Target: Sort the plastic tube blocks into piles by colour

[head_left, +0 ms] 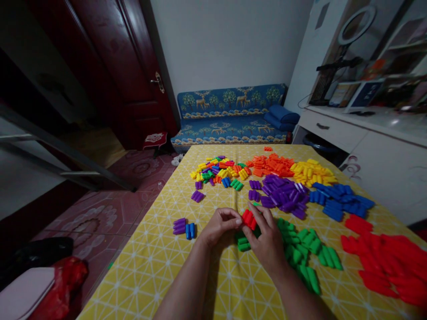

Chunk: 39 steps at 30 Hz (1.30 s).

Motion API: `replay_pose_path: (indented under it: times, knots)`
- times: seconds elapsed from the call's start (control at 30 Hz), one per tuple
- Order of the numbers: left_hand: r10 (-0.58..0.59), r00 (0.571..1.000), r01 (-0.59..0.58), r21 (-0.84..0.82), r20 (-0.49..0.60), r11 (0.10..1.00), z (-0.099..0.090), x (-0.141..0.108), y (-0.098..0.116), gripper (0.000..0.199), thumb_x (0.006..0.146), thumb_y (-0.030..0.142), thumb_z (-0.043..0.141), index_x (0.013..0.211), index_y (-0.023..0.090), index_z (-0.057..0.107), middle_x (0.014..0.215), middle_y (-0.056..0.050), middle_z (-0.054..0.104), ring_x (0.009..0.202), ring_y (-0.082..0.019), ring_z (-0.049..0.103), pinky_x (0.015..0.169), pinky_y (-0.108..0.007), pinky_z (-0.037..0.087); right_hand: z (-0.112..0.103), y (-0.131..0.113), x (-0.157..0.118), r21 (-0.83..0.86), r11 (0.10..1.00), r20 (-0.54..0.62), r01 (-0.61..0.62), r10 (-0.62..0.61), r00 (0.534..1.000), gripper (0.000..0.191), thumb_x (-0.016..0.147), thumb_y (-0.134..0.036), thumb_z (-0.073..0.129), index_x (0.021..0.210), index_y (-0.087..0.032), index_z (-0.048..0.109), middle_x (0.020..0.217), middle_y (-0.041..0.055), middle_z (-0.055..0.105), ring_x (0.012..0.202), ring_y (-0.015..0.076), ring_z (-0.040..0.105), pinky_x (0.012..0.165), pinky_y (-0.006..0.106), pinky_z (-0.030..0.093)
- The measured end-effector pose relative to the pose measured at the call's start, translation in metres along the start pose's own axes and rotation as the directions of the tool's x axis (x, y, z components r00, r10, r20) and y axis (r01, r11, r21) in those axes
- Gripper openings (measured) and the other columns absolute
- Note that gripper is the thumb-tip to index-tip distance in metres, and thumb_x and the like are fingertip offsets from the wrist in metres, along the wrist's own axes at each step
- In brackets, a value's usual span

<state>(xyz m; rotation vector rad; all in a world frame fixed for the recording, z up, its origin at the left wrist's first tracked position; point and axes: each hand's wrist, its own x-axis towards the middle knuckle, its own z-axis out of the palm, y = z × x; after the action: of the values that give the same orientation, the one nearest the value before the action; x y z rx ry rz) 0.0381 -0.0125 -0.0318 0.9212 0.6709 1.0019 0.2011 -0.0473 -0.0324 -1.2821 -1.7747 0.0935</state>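
Between my two hands is a small red ridged piece (249,219). My left hand (224,225) pinches its left side with thumb and fingertips. On the right side, my right hand (266,231) grips the same piece with thumb and fingers. Green pieces (302,249) lie under and to the right of my right hand. Just beyond the hands sits a heap of purple pieces (285,192). A purple piece (179,226) and a blue piece (190,231) lie side by side to the left of my left hand.
On the yellow patterned tablecloth (147,266) are a mixed-colour pile (218,170) and heaps of orange (271,165), yellow (312,172), blue (342,199) and red pieces (387,258). A blue sofa (230,126) stands behind the table, a white cabinet (380,151) at right.
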Motion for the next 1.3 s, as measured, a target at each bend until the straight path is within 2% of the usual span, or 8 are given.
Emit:
replay_pose_path:
  times: [0.2,0.43,0.63,0.7,0.83,1.0,1.13,1.3]
  knots:
    - [0.014,1.0,-0.014,-0.097,-0.001,0.995,0.008,-0.003,-0.001,0.027,0.061,0.029,0.087,0.073,0.011,0.07,0.062,-0.002,0.062,0.058,-0.011,0.057,0.063,-0.025,0.044,0.002,0.001,-0.001,-0.01,1.0,-0.003,0.009,-0.009,1.0,0.051,0.088,-0.025,0.056,0.139,-0.021,0.05,0.112,0.0125,0.06,0.103,0.0271,0.061,0.085,0.041,0.054]
    - [0.07,0.991,-0.097,-0.258,-0.111,0.961,0.014,0.0,0.003,0.049,0.067,0.029,0.085,0.109,0.013,0.066,0.078,-0.006,0.07,0.065,-0.011,0.063,0.061,-0.021,0.046,-0.011,0.003,0.008,0.015,1.0,-0.06,-0.024,0.025,0.998,0.034,0.091,-0.035,0.057,0.122,-0.02,0.058,0.114,0.0118,0.068,0.103,0.025,0.065,0.087,0.039,0.054]
    - [0.043,0.99,-0.08,-0.287,-0.133,0.954,0.017,0.003,-0.003,0.036,0.071,0.026,0.082,0.101,0.012,0.067,0.083,-0.007,0.069,0.067,-0.011,0.061,0.06,-0.021,0.048,-0.03,0.05,0.095,-0.167,0.986,0.212,0.006,0.029,0.977,0.028,0.079,-0.031,0.066,0.104,-0.02,0.069,0.094,0.0071,0.073,0.079,0.0222,0.067,0.075,0.035,0.053]
    - [0.03,0.992,-0.064,-0.284,-0.124,0.957,0.016,0.003,-0.006,0.035,0.072,0.025,0.081,0.101,0.012,0.067,0.084,-0.006,0.068,0.066,-0.01,0.06,0.059,-0.022,0.049,-0.031,0.073,0.13,-0.24,0.971,0.165,-0.012,0.053,0.985,0.028,0.078,-0.032,0.066,0.102,-0.019,0.071,0.091,0.0082,0.072,0.08,0.0234,0.066,0.077,0.036,0.052]
    - [0.005,0.993,-0.039,-0.281,-0.122,0.959,0.017,0.003,-0.006,0.034,0.07,0.025,0.083,0.098,0.013,0.068,0.083,-0.005,0.067,0.064,-0.01,0.059,0.058,-0.022,0.048,-0.025,0.089,0.165,-0.256,0.966,-0.08,-0.034,0.014,0.997,0.044,0.081,-0.03,0.064,0.121,-0.011,0.062,0.122,0.0195,0.062,0.116,0.0321,0.057,0.099,0.047,0.045]
    - [0.04,0.994,-0.065,-0.274,-0.097,0.959,0.016,0.003,-0.005,0.034,0.07,0.027,0.082,0.097,0.012,0.069,0.084,-0.006,0.069,0.068,-0.011,0.062,0.063,-0.023,0.048,0.0,0.021,0.097,0.026,1.0,-0.009,-0.005,0.005,1.0,0.048,0.086,-0.033,0.059,0.131,-0.016,0.053,0.131,0.0179,0.057,0.123,0.0298,0.053,0.102,0.049,0.045]
    - [0.082,0.986,-0.113,-0.215,-0.148,0.97,0.007,0.008,-0.005,0.035,0.068,0.03,0.083,0.096,0.013,0.069,0.079,-0.005,0.07,0.065,-0.012,0.063,0.064,-0.024,0.048,0.024,-0.051,0.01,0.359,0.918,0.027,-0.169,0.171,0.985,0.046,0.091,-0.026,0.052,0.136,-0.022,0.044,0.135,0.0149,0.052,0.119,0.024,0.056,0.092,0.041,0.054]
    - [0.294,0.862,-0.314,0.02,-0.412,0.949,-0.011,0.007,0.005,0.031,0.069,0.035,0.078,0.092,0.016,0.069,0.084,-0.005,0.072,0.071,-0.014,0.065,0.067,-0.025,0.05,0.049,-0.074,-0.039,0.479,0.849,0.026,-0.223,0.24,0.97,0.044,0.089,-0.02,0.049,0.133,-0.025,0.042,0.14,0.0143,0.046,0.127,0.0246,0.051,0.091,0.042,0.057]
